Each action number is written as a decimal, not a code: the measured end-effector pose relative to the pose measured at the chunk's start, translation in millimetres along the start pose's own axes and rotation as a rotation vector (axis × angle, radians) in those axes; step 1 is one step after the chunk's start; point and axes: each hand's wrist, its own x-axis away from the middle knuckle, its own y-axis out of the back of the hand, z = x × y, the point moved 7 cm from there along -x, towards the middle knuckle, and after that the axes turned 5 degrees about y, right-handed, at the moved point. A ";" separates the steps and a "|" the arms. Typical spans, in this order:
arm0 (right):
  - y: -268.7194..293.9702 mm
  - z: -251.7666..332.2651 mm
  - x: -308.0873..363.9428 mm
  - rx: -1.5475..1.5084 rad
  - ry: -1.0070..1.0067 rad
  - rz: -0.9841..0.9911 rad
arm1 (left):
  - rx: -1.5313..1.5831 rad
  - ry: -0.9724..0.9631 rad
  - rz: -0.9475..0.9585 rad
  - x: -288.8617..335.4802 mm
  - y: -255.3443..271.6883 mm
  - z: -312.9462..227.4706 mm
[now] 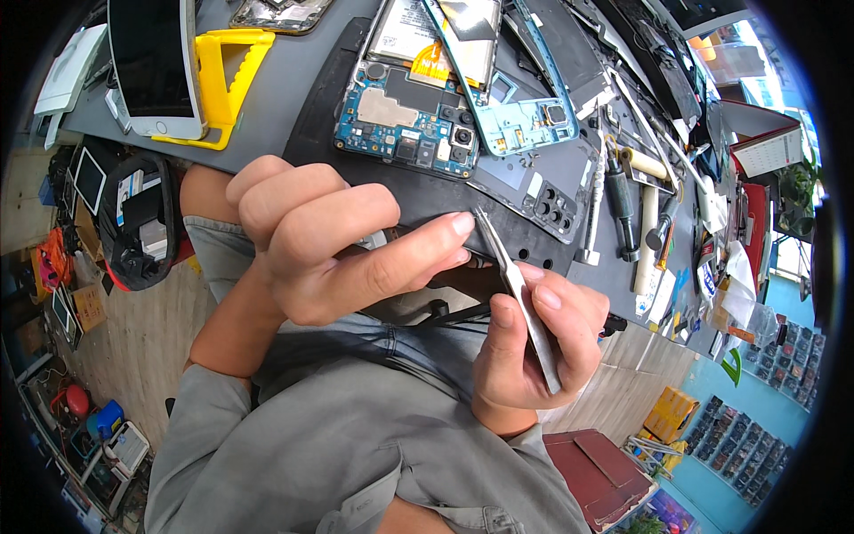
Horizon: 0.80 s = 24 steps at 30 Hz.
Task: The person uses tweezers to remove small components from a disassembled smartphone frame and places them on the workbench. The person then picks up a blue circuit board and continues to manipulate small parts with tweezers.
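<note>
My right hand (547, 343) grips a pair of metal tweezers (519, 289), their tips pointing up and away from me beside my left fingertips. My left hand (342, 236) is closed, index finger stretched toward the thumb in a pinch and the other fingers curled; whatever it may hold is too small or hidden to make out. Just beyond both hands lies an opened phone (405, 116) with its blue circuit board and battery showing. A light blue phone frame (525, 125) rests across its right side. A dark back cover (556, 209) with camera holes sits near the tweezers.
On the left of the bench are a white phone (156, 71) and a yellow plastic stand (233, 76). Screwdrivers (620, 200) and other tools crowd the right side. A black bag (138, 214) stands at the lower left of the bench, and a brown-red case (596, 476) is behind my right elbow.
</note>
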 end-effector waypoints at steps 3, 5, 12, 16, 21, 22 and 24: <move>-0.4 2.3 -1.8 0.035 0.008 0.005 | 0.008 0.011 0.004 -0.2 -0.4 -0.3; -1.3 2.8 -1.8 0.043 0.011 0.004 | 0.008 0.015 0.002 0.3 -0.5 -0.3; -3.1 3.5 -2.9 0.066 0.028 0.004 | 0.002 0.007 -0.008 0.4 -0.2 0.3; -3.7 4.1 -2.8 0.084 0.031 0.006 | 0.003 0.005 -0.016 0.2 -0.3 0.3; -3.9 3.7 -2.5 0.089 0.032 0.011 | 0.002 -0.010 -0.019 0.0 -0.3 0.9; -4.0 3.7 -2.6 0.087 0.032 0.012 | 0.003 -0.010 -0.018 0.0 -0.2 1.0; -4.2 3.8 -2.6 0.083 0.032 0.012 | 0.006 -0.006 -0.010 0.1 0.4 0.6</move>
